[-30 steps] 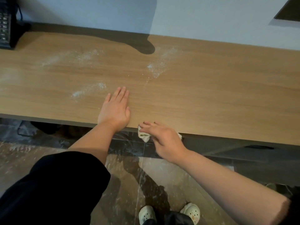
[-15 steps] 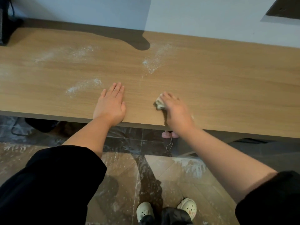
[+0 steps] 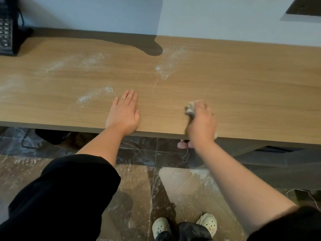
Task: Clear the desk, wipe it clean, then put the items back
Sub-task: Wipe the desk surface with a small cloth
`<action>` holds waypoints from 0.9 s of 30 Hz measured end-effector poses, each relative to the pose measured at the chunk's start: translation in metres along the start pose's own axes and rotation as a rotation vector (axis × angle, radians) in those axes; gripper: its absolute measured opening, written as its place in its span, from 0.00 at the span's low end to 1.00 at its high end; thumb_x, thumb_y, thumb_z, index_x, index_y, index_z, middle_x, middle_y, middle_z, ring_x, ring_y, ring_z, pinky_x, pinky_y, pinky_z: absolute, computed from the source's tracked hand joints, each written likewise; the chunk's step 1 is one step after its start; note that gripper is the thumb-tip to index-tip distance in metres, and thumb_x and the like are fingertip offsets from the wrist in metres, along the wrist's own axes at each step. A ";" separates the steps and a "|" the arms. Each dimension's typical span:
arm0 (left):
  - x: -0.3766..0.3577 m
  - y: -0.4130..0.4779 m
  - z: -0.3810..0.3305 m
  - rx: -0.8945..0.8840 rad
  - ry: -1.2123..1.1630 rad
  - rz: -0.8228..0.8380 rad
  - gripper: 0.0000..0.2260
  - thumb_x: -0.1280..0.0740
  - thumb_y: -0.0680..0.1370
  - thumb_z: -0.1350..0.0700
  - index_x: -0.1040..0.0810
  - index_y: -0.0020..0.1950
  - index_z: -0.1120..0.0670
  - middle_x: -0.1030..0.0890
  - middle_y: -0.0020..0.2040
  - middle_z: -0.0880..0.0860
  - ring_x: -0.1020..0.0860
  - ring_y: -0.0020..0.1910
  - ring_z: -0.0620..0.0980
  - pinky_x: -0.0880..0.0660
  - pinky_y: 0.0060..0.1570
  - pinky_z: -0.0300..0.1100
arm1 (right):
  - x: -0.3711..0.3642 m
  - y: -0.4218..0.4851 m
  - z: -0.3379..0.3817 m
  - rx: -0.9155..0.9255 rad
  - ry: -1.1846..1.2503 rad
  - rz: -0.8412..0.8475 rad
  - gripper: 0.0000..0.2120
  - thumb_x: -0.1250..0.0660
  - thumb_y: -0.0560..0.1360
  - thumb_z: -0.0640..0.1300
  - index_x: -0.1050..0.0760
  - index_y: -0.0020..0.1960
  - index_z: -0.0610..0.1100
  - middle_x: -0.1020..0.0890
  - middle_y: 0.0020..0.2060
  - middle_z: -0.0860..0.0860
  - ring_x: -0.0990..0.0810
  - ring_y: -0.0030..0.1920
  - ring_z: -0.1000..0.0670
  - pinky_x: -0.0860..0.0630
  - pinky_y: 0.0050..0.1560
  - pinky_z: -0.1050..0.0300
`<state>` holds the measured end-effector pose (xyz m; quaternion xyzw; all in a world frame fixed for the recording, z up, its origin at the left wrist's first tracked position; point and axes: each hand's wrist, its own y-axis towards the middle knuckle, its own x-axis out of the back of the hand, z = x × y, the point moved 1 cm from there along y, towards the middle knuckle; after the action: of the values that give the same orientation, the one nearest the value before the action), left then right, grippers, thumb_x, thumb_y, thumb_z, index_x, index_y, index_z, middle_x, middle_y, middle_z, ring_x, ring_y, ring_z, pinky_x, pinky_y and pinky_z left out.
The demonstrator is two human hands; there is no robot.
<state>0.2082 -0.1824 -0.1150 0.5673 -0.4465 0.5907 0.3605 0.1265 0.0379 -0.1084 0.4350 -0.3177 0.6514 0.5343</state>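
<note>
The wooden desk [image 3: 243, 87] runs across the view with white powder patches [image 3: 163, 70] at its middle and more powder [image 3: 93, 96] to the left. My left hand [image 3: 123, 115] lies flat, fingers straight, on the desk near its front edge. My right hand [image 3: 201, 122] grips a small crumpled whitish cloth [image 3: 190, 108] and presses it on the desk near the front edge, to the right of the left hand. The right hand is motion-blurred.
A black keyboard [image 3: 6, 30] stands on end at the desk's far left corner. A white wall backs the desk. Below the front edge is a dusty tiled floor [image 3: 139, 180], my shoes [image 3: 161, 226], a small pink object [image 3: 182, 145] and a dark drawer unit [image 3: 278, 153].
My right hand brought the cloth from the desk's front edge up onto the surface and keeps rubbing there. My left hand stays flat in the same place.
</note>
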 end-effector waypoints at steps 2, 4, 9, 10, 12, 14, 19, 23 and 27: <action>0.000 0.000 0.000 -0.003 -0.004 0.004 0.27 0.52 0.83 0.49 0.54 0.80 0.56 0.54 0.81 0.53 0.56 0.79 0.49 0.55 0.78 0.50 | -0.015 -0.034 0.033 0.258 0.051 0.090 0.24 0.34 0.72 0.31 0.30 0.67 0.43 0.27 0.65 0.46 0.28 0.65 0.43 0.32 0.66 0.43; 0.000 0.001 -0.001 -0.004 -0.001 0.005 0.27 0.52 0.83 0.49 0.54 0.80 0.56 0.54 0.81 0.53 0.56 0.79 0.50 0.55 0.78 0.50 | -0.019 -0.059 0.047 0.472 0.128 0.253 0.32 0.36 0.69 0.25 0.32 0.71 0.41 0.30 0.71 0.45 0.35 0.73 0.45 0.42 0.74 0.43; 0.000 0.001 0.000 -0.004 -0.001 0.006 0.27 0.52 0.83 0.49 0.54 0.80 0.56 0.54 0.81 0.53 0.56 0.79 0.50 0.55 0.78 0.51 | 0.018 -0.031 0.027 0.242 0.393 0.203 0.26 0.42 0.77 0.32 0.35 0.73 0.47 0.31 0.70 0.52 0.31 0.69 0.48 0.32 0.70 0.52; 0.000 0.001 0.000 -0.007 0.004 0.007 0.27 0.52 0.83 0.49 0.55 0.80 0.56 0.54 0.81 0.53 0.57 0.79 0.50 0.55 0.78 0.51 | 0.022 -0.011 0.017 0.141 0.360 0.132 0.24 0.43 0.78 0.34 0.35 0.72 0.46 0.30 0.68 0.52 0.29 0.68 0.47 0.31 0.67 0.52; -0.001 0.001 0.000 -0.008 0.016 0.006 0.27 0.53 0.83 0.49 0.55 0.80 0.56 0.55 0.81 0.53 0.57 0.79 0.50 0.55 0.78 0.51 | 0.021 0.026 0.000 -0.030 0.214 0.024 0.21 0.44 0.79 0.36 0.35 0.72 0.43 0.30 0.69 0.49 0.33 0.70 0.43 0.37 0.71 0.48; -0.002 0.001 0.001 -0.009 0.015 0.005 0.27 0.53 0.83 0.48 0.56 0.80 0.55 0.56 0.81 0.53 0.57 0.79 0.50 0.55 0.78 0.51 | 0.012 0.039 -0.001 -0.064 0.033 0.036 0.24 0.43 0.79 0.34 0.39 0.74 0.41 0.36 0.74 0.44 0.40 0.74 0.43 0.44 0.75 0.43; -0.003 0.002 0.001 -0.010 0.013 0.015 0.27 0.54 0.83 0.48 0.57 0.80 0.55 0.57 0.81 0.52 0.58 0.79 0.50 0.55 0.78 0.52 | -0.010 -0.001 0.031 0.349 -0.028 0.175 0.33 0.35 0.75 0.33 0.43 0.76 0.42 0.43 0.77 0.46 0.47 0.77 0.47 0.54 0.77 0.51; -0.004 0.004 0.001 0.001 0.015 0.021 0.28 0.54 0.83 0.47 0.58 0.80 0.54 0.57 0.81 0.52 0.59 0.79 0.49 0.55 0.78 0.52 | 0.001 -0.013 0.036 0.488 0.123 0.335 0.25 0.36 0.77 0.34 0.34 0.73 0.42 0.33 0.72 0.45 0.37 0.74 0.47 0.44 0.76 0.46; -0.002 0.003 0.001 0.004 0.000 0.022 0.27 0.53 0.83 0.48 0.59 0.80 0.53 0.58 0.80 0.52 0.59 0.79 0.49 0.56 0.78 0.52 | 0.024 0.005 0.036 0.255 0.296 0.280 0.24 0.41 0.78 0.34 0.34 0.73 0.48 0.30 0.70 0.48 0.29 0.68 0.45 0.31 0.68 0.44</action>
<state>0.2059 -0.1839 -0.1178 0.5629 -0.4515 0.5957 0.3528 0.1290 0.0153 -0.0714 0.3507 -0.2081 0.8106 0.4203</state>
